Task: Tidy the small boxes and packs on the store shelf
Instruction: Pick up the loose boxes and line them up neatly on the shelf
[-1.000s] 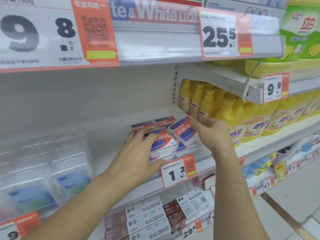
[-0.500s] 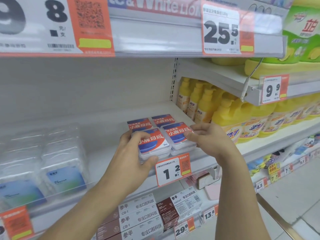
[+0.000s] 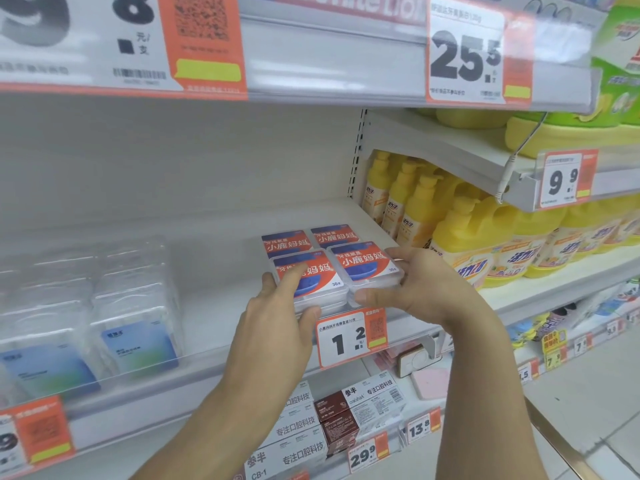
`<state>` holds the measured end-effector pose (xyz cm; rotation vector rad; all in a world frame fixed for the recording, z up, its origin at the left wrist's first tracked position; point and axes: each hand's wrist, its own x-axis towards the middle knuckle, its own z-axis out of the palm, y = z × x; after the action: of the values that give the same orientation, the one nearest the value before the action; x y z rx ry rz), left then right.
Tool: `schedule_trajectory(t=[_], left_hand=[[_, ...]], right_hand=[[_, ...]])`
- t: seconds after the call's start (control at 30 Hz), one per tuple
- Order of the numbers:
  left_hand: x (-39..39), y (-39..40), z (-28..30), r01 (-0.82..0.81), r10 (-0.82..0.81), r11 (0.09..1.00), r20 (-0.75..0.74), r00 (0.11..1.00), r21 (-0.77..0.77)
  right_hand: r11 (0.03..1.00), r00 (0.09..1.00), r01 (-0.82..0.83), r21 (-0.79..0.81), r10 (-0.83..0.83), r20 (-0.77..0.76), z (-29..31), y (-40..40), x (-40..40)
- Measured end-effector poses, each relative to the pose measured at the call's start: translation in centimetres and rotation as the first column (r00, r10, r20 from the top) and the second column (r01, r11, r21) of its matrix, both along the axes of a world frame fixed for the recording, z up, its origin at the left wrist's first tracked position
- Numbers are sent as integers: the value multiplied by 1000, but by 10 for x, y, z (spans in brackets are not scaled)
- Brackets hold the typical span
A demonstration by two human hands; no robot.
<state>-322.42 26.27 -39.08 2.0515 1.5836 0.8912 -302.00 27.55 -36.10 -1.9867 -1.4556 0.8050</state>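
Observation:
Small clear floss boxes with red-and-blue labels sit in two short stacks at the front of the white shelf (image 3: pixel 221 306), with two more boxes (image 3: pixel 311 237) behind them. My left hand (image 3: pixel 280 317) grips the front left stack (image 3: pixel 311 278), fingers on its top and left side, thumb under its front. My right hand (image 3: pixel 412 282) grips the front right stack (image 3: pixel 363 265), fingers along its right side and thumb at its front edge. The two stacks stand side by side, nearly touching.
Clear packs with blue cards (image 3: pixel 135 344) fill the shelf's left end. Yellow detergent bottles (image 3: pixel 464 230) stand on the neighbouring shelf to the right. A 1.2 price tag (image 3: pixel 349 337) hangs just below the boxes. Toothpaste boxes (image 3: pixel 349 410) lie on the shelf beneath.
The tilted right box has been laid flat and squared up beside the left stack. Both hands have closed in on the stacks, and the view has moved closer.

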Motion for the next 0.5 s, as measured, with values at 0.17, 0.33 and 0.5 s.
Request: schedule_trajectory(t=[0.17, 0.33, 0.5], left_hand=[[0, 0, 0, -4, 5, 1000, 15, 1000, -17], [0, 0, 0, -1, 1, 1000, 13, 1000, -21], [-1, -1, -1, -5, 5, 1000, 7, 1000, -2]], right_hand=[[1000, 1000, 12, 24, -12, 7, -5, 4, 4], [996, 1000, 15, 91, -15, -5, -9, 4, 6], [983, 995, -85, 162, 91, -33, -12, 1, 10]])
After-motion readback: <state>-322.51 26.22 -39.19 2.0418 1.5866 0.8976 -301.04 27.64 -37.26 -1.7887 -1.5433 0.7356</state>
